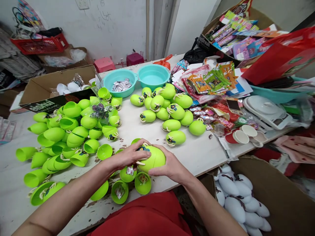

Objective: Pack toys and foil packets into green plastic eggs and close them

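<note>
Between my two hands is a green plastic egg (157, 158), held above the front of the table, with a seam line around its middle. My left hand (134, 154) wraps its left end, by a dark printed patch and pale cords. From the right, my right hand (169, 165) grips the other end, thumb underneath. Just below sit open green egg halves (142, 183) with small wrapped packets inside. Many loose green egg halves (73, 131) are heaped on the left. Beyond my hands lies a group of closed green eggs (174, 111).
Two turquoise basins (154, 76) stand at the back, one containing small silvery packets (122, 85). To the right are snack packets (214, 80), a white scale (268, 109) and paper cups (241, 136). A cardboard box of white eggs (238, 193) sits low right.
</note>
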`<state>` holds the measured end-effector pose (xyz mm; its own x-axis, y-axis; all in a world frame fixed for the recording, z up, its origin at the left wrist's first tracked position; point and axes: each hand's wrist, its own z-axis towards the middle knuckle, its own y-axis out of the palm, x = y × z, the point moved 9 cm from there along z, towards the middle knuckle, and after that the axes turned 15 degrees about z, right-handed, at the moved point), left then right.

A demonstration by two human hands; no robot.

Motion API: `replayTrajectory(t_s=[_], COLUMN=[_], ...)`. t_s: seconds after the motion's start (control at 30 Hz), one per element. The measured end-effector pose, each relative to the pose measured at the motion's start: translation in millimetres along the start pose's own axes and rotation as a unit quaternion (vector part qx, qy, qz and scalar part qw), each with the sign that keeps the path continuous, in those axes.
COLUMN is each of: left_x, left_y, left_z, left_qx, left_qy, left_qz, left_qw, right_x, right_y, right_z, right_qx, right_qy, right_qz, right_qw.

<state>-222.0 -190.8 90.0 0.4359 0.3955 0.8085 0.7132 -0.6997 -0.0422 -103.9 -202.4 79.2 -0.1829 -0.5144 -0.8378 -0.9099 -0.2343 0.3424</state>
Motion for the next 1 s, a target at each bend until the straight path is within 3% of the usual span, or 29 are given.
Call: replayTrajectory(t_s=[0.2, 0.37, 0.6, 0.77, 1.0], left_x=[-9.9, -9.1, -10.1, -10.6, -32.5], left_y=[2.0, -2.2, 3.3, 13.9, 23.2], left_z=[4.7, 6.2, 1.6, -3.3, 0.9], left_qx=[0.008, 0.007, 0.004, 0.049, 0.089], left_qy=[-0.021, 0.000, -0.042, -0.037, -0.087], left_qz=[-0.048, -0.060, -0.075, -0.108, -0.121], left_qw=[0.999, 0.998, 0.996, 0.992, 0.985], right_x=[14.0, 20.5, 20.7, 17.8, 46.0], right_y=[-8.0, -13.2, -6.0, -13.2, -3.3], right_z=[0.4, -2.4, -7.4, -10.1, -13.1], right_qx=[0.041, 0.096, 0.028, 0.048, 0.055], right_qy=[0.048, 0.035, 0.039, 0.052, 0.125], right_qz=[0.121, 0.168, 0.149, 0.090, 0.158], right_qw=[0.991, 0.980, 0.988, 0.993, 0.978])
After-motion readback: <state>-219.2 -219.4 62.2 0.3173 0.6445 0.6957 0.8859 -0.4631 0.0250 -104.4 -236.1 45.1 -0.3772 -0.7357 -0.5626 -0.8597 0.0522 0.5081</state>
